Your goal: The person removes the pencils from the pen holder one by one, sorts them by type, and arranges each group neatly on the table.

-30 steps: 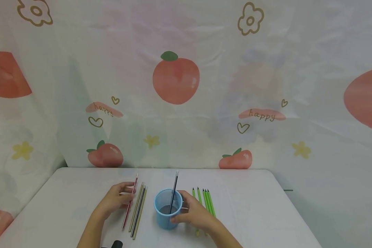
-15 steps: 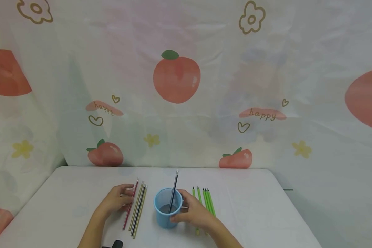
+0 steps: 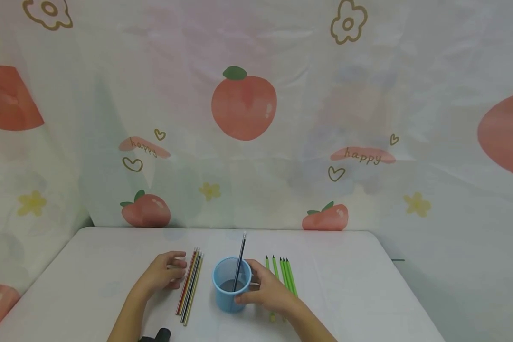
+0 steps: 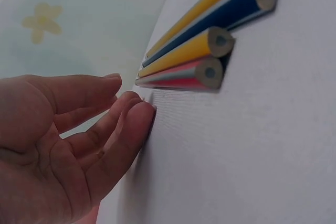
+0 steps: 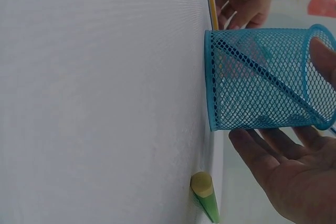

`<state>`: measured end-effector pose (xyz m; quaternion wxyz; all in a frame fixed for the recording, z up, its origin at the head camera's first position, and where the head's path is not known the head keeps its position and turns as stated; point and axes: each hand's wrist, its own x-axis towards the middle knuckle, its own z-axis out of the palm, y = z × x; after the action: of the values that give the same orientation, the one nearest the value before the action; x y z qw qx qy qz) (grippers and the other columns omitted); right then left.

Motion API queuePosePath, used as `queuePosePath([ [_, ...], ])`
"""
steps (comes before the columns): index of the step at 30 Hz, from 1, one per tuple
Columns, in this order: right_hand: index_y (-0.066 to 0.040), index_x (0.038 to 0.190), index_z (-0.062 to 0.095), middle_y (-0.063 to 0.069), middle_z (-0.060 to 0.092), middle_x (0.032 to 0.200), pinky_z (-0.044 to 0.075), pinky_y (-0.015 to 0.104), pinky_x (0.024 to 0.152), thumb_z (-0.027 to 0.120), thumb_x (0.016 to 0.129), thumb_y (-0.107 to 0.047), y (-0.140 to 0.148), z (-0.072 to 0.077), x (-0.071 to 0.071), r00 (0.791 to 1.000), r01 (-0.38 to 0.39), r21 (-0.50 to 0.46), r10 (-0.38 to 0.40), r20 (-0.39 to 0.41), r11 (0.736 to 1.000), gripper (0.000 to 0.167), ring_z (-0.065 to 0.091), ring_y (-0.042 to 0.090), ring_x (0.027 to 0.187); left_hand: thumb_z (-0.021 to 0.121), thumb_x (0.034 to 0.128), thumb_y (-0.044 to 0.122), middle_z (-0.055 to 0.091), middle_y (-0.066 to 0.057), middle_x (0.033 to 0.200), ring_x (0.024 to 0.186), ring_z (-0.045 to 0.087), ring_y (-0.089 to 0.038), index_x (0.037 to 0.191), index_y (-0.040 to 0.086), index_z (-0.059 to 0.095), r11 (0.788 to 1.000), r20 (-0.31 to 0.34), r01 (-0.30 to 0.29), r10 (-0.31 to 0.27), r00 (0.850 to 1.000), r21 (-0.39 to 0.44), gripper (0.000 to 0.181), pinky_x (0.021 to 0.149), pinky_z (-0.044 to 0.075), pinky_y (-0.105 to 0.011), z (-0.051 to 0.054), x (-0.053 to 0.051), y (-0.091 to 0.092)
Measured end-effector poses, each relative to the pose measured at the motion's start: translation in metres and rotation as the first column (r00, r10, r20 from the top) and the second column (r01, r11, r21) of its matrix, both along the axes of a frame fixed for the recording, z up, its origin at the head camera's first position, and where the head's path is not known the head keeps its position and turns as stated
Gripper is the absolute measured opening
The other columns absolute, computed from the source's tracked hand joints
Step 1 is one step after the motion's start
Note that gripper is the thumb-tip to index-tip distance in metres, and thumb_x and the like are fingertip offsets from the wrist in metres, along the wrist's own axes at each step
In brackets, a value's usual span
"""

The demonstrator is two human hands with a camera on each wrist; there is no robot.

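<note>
A blue mesh pencil cup point(image 3: 228, 301) stands upright on the table, one dark pencil point(image 3: 241, 256) leaning inside it. My right hand point(image 3: 270, 290) grips the cup from the right, thumb at the front near the rim and fingers around the side. Left of the cup lies a row of pencils with yellow and dark blue stripes point(image 4: 220, 14). A red and silver pencil point(image 4: 184, 77) lies at the row's left edge. Just left of it is my left hand point(image 3: 162, 271), fingers loosely bent with nothing between them, apart from the pencils in the left wrist view.
Several green pencils point(image 3: 285, 275) lie right of the cup, partly hidden by my right hand and forearm. A black object point(image 3: 157, 335) shows at the bottom edge, left of centre. A fruit-printed curtain point(image 3: 243, 180) hangs behind the white table point(image 3: 350, 285).
The red pencil, earlier raised in my left hand, has come down and right against the row, and the left hand has released it. My right hand keeps its hold on the cup.
</note>
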<state>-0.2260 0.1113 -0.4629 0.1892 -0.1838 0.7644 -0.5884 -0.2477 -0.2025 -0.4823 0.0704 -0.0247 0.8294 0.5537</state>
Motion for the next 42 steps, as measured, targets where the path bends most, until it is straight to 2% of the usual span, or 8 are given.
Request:
queuePosePath([
  [8,-0.014,0.146,0.045,0.009,0.056,0.142,0.043,0.056,0.108,0.086,0.077,-0.018,0.0,0.002,0.0,1.0,0.001,0.004,-0.001,-0.003,1.0,0.08,0.051,0.037,0.132,0.064,0.0905,-0.001,0.065,-0.016,0.118,0.092,0.067,-0.025,0.14,0.0,0.051,0.999,-0.028,0.022,-0.022,0.999,0.027,0.051,0.07,0.062,-0.039,0.013,0.001,0.004],
  [13,-0.015,0.145,0.045,0.01,0.056,0.142,0.043,0.057,0.108,0.086,0.077,-0.018,0.0,0.002,0.0,1.0,0.005,0.007,-0.005,0.003,1.0,0.079,0.052,0.037,0.132,0.064,0.0939,0.003,0.061,-0.022,0.126,0.103,0.067,-0.032,0.143,0.002,0.049,0.991,-0.057,0.093,-0.088,0.995,0.098,0.051,0.077,0.062,-0.041,0.026,0.003,0.007],
  [20,-0.016,0.144,0.046,0.008,0.056,0.142,0.044,0.057,0.107,0.086,0.076,-0.018,0.0,0.001,0.0,1.0,0.006,0.001,-0.006,0.015,1.0,0.079,0.052,0.037,0.131,0.067,0.0952,0.013,0.054,-0.028,0.134,0.116,0.061,-0.041,0.146,0.002,0.045,0.946,-0.131,0.237,-0.212,0.968,0.222,0.056,0.085,0.06,-0.046,0.039,0.007,0.014],
  [24,-0.017,0.144,0.047,0.008,0.057,0.141,0.043,0.057,0.107,0.086,0.076,-0.018,0.0,0.001,0.0,1.0,0.01,-0.003,-0.01,0.018,1.0,0.078,0.053,0.037,0.131,0.066,0.0969,0.017,0.056,-0.024,0.133,0.115,0.062,-0.035,0.145,0.004,0.045,0.922,-0.202,0.298,-0.252,0.946,0.248,0.054,0.089,0.058,-0.044,0.042,0.008,0.026],
  [30,-0.014,0.145,0.046,0.01,0.056,0.141,0.044,0.058,0.107,0.086,0.077,-0.018,0.0,0.002,0.001,1.0,0.005,0.001,-0.005,0.007,1.0,0.079,0.053,0.037,0.13,0.062,0.0992,0.019,0.058,-0.017,0.135,0.123,0.059,-0.033,0.139,0.011,0.053,0.906,-0.287,0.361,-0.293,0.912,0.22,0.041,0.097,0.055,-0.035,0.047,0.012,0.053],
  [34,-0.011,0.146,0.045,0.014,0.055,0.142,0.043,0.058,0.108,0.085,0.078,-0.017,0.0,0.003,0.002,1.0,-0.003,-0.011,0.003,0.0,1.0,0.079,0.053,0.037,0.131,0.063,0.0989,0.021,0.056,-0.011,0.141,0.132,0.051,-0.037,0.136,0.015,0.057,0.91,-0.309,0.378,-0.316,0.897,0.167,0.038,0.105,0.049,-0.043,0.047,0.017,0.07],
  [39,-0.01,0.146,0.044,0.014,0.054,0.143,0.042,0.056,0.109,0.083,0.079,-0.013,0.001,0.004,0.003,1.0,-0.014,-0.029,0.014,-0.009,0.999,0.077,0.052,0.037,0.132,0.063,0.099,0.021,0.052,-0.008,0.147,0.138,0.046,-0.033,0.135,0.014,0.058,0.918,-0.341,0.381,-0.325,0.882,0.11,0.037,0.112,0.04,-0.054,0.042,0.019,0.086],
  [42,-0.011,0.146,0.044,0.012,0.055,0.142,0.042,0.055,0.109,0.082,0.08,-0.012,0.002,0.005,0.004,1.0,-0.024,-0.045,0.023,-0.006,0.999,0.077,0.052,0.035,0.132,0.062,0.0993,0.023,0.048,-0.007,0.151,0.142,0.04,-0.034,0.134,0.016,0.06,0.922,-0.383,0.385,-0.344,0.857,0.035,0.035,0.111,0.036,-0.063,0.039,0.021,0.093],
])
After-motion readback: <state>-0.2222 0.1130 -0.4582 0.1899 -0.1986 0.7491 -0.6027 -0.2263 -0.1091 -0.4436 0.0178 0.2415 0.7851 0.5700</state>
